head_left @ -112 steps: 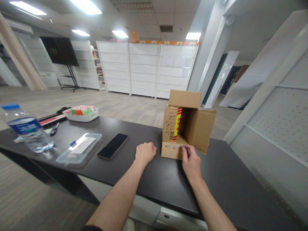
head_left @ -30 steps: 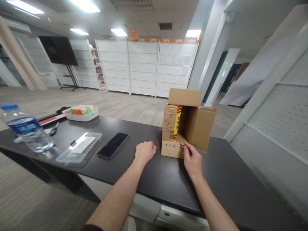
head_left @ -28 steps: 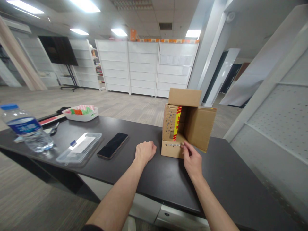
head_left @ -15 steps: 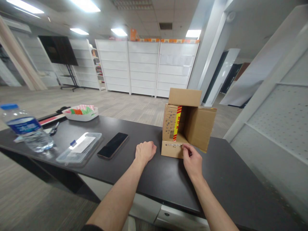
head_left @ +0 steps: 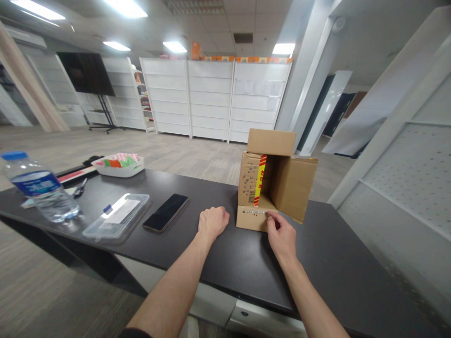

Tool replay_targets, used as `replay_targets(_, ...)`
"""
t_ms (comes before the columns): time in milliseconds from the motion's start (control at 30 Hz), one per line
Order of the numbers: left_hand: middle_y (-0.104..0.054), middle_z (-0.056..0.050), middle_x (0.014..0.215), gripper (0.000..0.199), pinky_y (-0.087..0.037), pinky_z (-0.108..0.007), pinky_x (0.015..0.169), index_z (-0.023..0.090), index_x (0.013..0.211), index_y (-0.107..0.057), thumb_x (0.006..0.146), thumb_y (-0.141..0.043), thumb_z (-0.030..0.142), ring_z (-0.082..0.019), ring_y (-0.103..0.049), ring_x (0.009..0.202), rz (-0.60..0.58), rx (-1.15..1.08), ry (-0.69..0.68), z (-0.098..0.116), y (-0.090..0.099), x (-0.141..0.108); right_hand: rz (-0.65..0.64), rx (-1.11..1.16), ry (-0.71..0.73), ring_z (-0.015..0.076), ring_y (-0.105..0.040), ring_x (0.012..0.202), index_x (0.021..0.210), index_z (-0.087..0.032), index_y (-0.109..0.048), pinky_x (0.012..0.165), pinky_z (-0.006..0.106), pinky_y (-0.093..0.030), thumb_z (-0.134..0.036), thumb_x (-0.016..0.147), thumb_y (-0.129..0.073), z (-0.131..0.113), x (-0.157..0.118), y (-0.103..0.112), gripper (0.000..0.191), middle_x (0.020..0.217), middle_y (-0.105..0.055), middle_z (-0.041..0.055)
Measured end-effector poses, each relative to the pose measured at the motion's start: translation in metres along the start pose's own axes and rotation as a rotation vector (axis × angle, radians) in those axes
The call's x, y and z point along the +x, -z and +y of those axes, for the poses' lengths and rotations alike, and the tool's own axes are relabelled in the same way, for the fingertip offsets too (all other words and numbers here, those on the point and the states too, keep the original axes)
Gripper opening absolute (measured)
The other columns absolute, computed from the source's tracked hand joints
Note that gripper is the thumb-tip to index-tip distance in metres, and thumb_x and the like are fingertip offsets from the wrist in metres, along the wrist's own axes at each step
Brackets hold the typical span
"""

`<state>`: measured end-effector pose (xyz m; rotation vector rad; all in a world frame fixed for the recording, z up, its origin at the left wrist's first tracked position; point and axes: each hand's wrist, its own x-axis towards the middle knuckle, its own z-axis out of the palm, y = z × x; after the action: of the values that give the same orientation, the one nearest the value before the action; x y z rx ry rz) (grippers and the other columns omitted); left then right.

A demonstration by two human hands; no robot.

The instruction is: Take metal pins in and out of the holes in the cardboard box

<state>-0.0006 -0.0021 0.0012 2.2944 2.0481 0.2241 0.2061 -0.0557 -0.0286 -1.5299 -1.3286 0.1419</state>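
An opened cardboard box (head_left: 248,176) stands on the dark table with its flaps spread. A row of small silver pin heads (head_left: 256,212) runs along its lower front flap (head_left: 251,222), and more grey heads dot the left flap. At the right end of that row is my right hand (head_left: 282,233), thumb and forefinger pinched against the flap; whatever they hold is too small to make out. My left hand (head_left: 213,221) rests on the table left of the box, fingers curled in, their inside hidden.
Left of my hands lie a black phone (head_left: 165,213) and a clear plastic case (head_left: 117,217). Farther left stands a water bottle (head_left: 41,190), with a white basket (head_left: 120,170) of colourful packets behind. The dark table (head_left: 338,263) extends right. White shelves (head_left: 209,98) line the back.
My right fingertips shift very slightly at the flap. The left hand and the box stay in place.
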Motion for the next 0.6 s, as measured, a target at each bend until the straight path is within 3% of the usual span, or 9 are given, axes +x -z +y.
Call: replay_targets(600, -0.069, -0.016, 0.093, 0.041, -0.046, -0.037, 0.078, 0.019, 0.094, -0.069, 0.089, -0.031, 0.034, -0.028, -0.066, 0.090, 0.002, -0.005, -0.004, -0.0006, -0.0012, 0.0000, -0.066, -0.032, 0.078, 0.0231, -0.061, 0.086, 0.090, -0.019, -0.067, 0.080, 0.035, -0.046, -0.031, 0.084, -0.043, -0.0042, -0.0027, -0.0030, 0.028, 0.091, -0.068, 0.0074)
